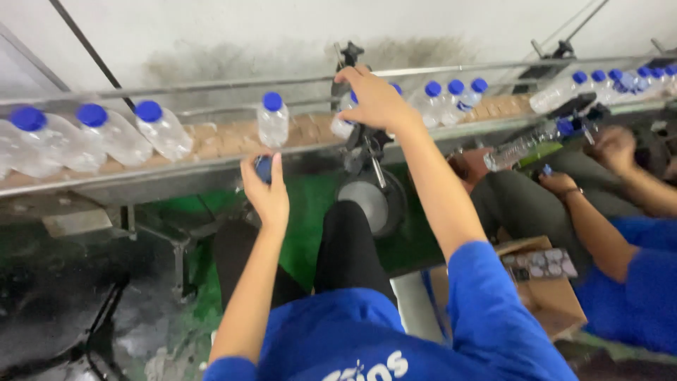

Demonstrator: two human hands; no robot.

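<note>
- Three clear plastic bottles (113,137) with round blue caps lean together at the 9 o'clock end of the conveyor (211,141); their contents look clear, and how full they are cannot be told.
- The conveyor is a long belt of tan, ribbed links, edged by thin grey metal guide rails (211,85), running from 9 o'clock up toward 2 o'clock.
- A single upright bottle (272,121), clear and ridged with a blue cap, stands alone on the belt just above the left hand.
- The left hand (266,192) is raised below the belt edge, its grip closed around a small blue cap (263,168) pinched between thumb and fingers; the cap sits at 12 o'clock of the palm, just under the upright bottle.
- The right hand (374,99) reaches over the belt at 12 o'clock, its grip wrapped over the top of a clear bottle (343,121) standing on the conveyor; the bottle's lower body shows at 8 o'clock of the hand.
- More blue-capped bottles (451,99) stand close together just to the right of that hand.
- At 3 o'clock a co-worker's hands (612,149) hold a clear ribbed bottle (522,147) lying nearly level.
- A brown cardboard box (546,282) at 4 o'clock holds small round pale caps.
- A further row of capped bottles (613,83) crowds the belt at 2 o'clock.
</note>
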